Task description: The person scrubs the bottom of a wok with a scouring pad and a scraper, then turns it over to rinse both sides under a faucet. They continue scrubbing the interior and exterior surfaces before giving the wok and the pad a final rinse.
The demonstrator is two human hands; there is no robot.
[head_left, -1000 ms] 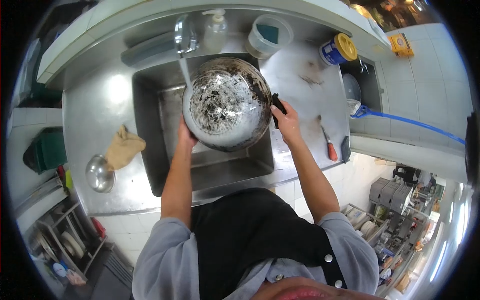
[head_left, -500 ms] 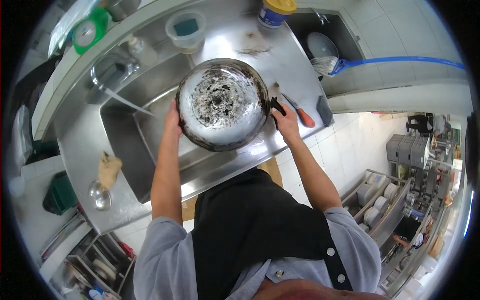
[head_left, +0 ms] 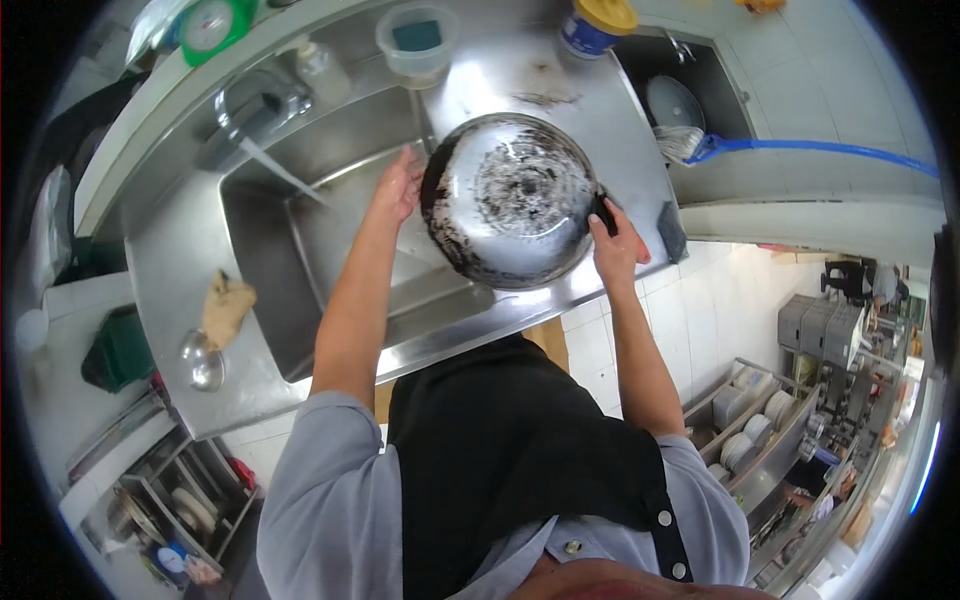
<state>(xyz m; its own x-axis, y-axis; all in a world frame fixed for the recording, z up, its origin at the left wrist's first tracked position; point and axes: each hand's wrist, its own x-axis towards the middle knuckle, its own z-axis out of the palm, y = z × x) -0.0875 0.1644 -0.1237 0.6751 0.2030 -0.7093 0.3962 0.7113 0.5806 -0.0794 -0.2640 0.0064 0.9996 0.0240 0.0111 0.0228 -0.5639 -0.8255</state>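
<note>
A round metal pan [head_left: 510, 195], its scorched underside facing me, is held over the right part of the sink. My right hand [head_left: 618, 245] grips its short black handle [head_left: 604, 212]. Just left of the pan's rim is my left hand [head_left: 400, 186], fingers stretched out, with a small gap between hand and rim. Below both lies the steel sink basin [head_left: 290, 270]. Partly hidden behind my right hand is a red-handled tool [head_left: 643, 253], and a dark scouring pad [head_left: 672, 232] lies beside it.
A faucet [head_left: 262, 150] reaches over the basin. Along the back stand a soap bottle [head_left: 322, 70], a clear tub [head_left: 418, 65] with a green sponge, and a yellow-lidded tub [head_left: 596, 28]. A tan cloth [head_left: 228, 308] and metal bowl [head_left: 203, 362] lie left; a blue-handled brush [head_left: 780, 145] lies right.
My left hand has come off the pan's rim and opened. The pan has turned in my right hand's hold, showing more of its dark left side. The whole view has shifted slightly.
</note>
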